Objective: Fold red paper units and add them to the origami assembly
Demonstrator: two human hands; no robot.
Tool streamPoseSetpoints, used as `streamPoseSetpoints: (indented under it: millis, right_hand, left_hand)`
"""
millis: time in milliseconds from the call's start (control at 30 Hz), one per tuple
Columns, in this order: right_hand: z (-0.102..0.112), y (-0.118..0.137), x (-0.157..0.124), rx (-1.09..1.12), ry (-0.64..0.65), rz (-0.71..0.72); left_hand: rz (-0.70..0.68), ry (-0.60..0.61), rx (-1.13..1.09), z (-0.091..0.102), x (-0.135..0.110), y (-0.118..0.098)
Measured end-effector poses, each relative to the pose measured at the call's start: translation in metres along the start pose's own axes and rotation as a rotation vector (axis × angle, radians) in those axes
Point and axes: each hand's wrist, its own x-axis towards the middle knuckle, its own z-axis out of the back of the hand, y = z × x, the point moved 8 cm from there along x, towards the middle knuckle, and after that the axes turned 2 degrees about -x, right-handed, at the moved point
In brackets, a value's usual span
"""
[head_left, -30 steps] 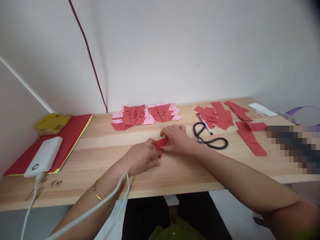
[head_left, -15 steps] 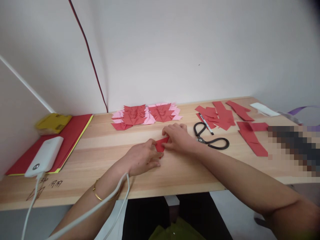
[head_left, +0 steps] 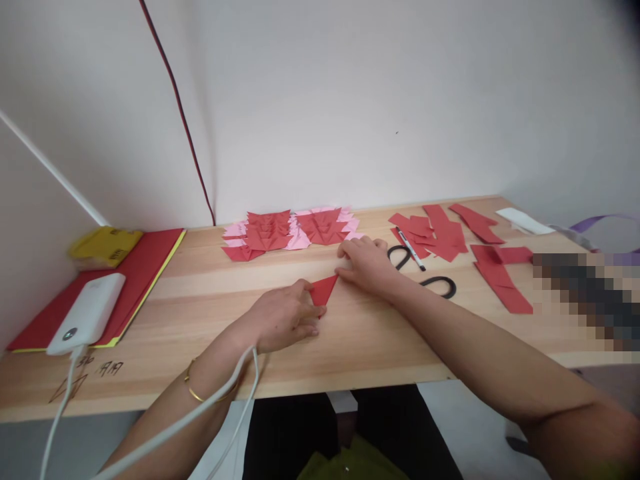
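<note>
A small piece of folded red paper (head_left: pixel 324 289) lies on the wooden table, showing as a triangle with its point towards the right. My left hand (head_left: pixel 286 313) is closed on its left side, and the fingers hide that part. At the paper's upper right tip is my right hand (head_left: pixel 367 265), with bent fingers and the thumb at that corner. Black-handled scissors (head_left: pixel 440 287) lie just beyond my right hand, partly covered by it. Behind both hands are rows of folded red paper pieces (head_left: pixel 270 230) and folded pink paper pieces (head_left: pixel 300 239).
Red paper scraps (head_left: pixel 445 233) and a pen (head_left: pixel 411 249) lie at the back right, near a white strip (head_left: pixel 525 221). On the left, a power bank (head_left: pixel 90 313) and a yellow packet (head_left: pixel 107 247) rest on red sheets (head_left: pixel 145 273). A white cable (head_left: pixel 175 427) crosses my left forearm.
My right hand has slid right along the red paper to its tip, uncovering more of it and covering part of the scissors. My left hand stays in place.
</note>
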Motion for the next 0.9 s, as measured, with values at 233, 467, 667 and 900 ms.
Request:
streamPoseSetpoints:
  millis: [233,467,667,900]
  right_hand:
    - [-0.006,0.038,-0.012,0.122,0.097,0.224]
    - [-0.001,0.013,-0.005,0.060,0.072,0.082]
    - [-0.002,0.020,-0.007,0.086,0.115,0.117]
    - [-0.002,0.023,-0.008,0.098,0.157,0.119]
  left_hand:
    - [-0.006,-0.026,-0.055,0.002,0.000,0.001]
    - [-0.015,0.004,-0.085,0.003,-0.002,0.001]
    - [-0.068,0.016,-0.126,0.004,-0.005,0.000]
    - [-0.085,0.029,-0.122,0.004,-0.007,-0.001]
